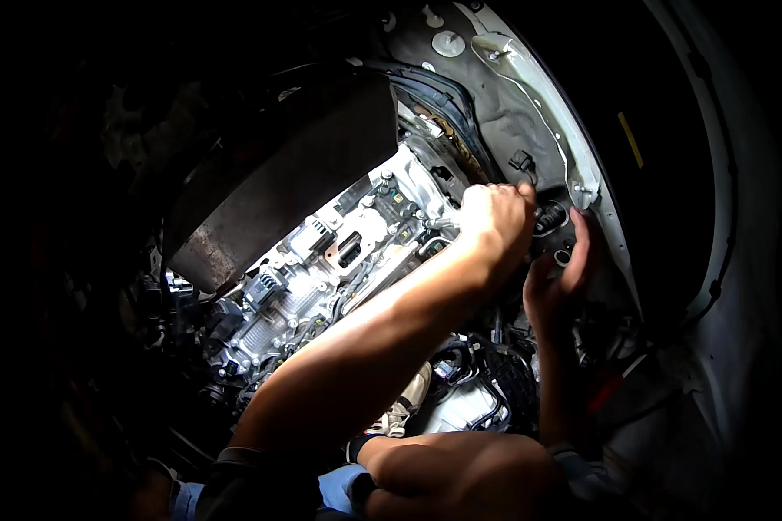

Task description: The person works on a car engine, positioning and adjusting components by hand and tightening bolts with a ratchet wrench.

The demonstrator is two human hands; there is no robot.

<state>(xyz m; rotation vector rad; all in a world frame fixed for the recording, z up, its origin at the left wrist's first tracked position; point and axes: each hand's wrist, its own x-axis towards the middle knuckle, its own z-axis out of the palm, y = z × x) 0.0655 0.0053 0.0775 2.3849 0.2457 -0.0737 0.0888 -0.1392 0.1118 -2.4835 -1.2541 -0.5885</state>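
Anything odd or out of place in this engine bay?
Yes: a shoe appears down among the engine parts, beside the pale box, an unusual spot for a foot. Also, the dark panel has a brownish, scuffed patch near its lower-left corner; rust or dirt, can't tell.

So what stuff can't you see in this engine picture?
All in the head view:
The left hand's fingertips, and anything they may hold: hidden behind the hand itself.
Part of the engine: behind the left forearm.
Some of the right hand's fingers: lost in shadow.
The small round thing by that hand: too small to say what it is.
The far left side: too dark.
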